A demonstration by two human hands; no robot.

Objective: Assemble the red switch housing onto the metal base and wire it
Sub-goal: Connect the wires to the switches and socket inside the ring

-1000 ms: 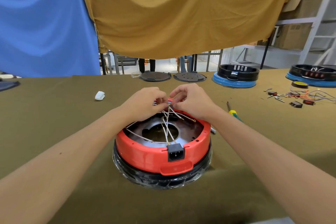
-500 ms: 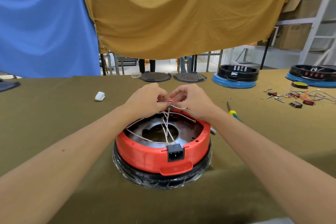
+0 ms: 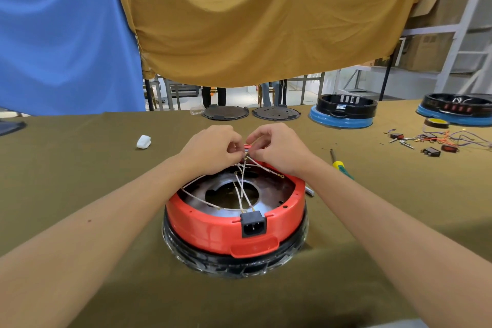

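The red housing (image 3: 213,229) sits on a black ring in the middle of the olive cloth, with a black power socket (image 3: 253,224) at its front. Inside it lies the metal base plate (image 3: 274,189) with a round hole. Several white wires (image 3: 241,192) cross over the plate and meet at the far rim. My left hand (image 3: 210,149) and my right hand (image 3: 277,146) are together above that far rim, fingers curled, each pinching wire ends at a small metal terminal (image 3: 246,154) between them. What lies under my fingers is hidden.
A yellow-handled screwdriver (image 3: 339,164) lies right of the housing. A white plastic piece (image 3: 143,141) lies at the left. Loose switches and coloured wires (image 3: 436,141) lie far right. Two blue-and-black units (image 3: 343,112) and two dark discs (image 3: 226,112) stand along the far edge.
Both hands stayed at the far rim, with only small finger movements on the wire ends. The gathered wires sit a little tighter together. The housing has not moved.
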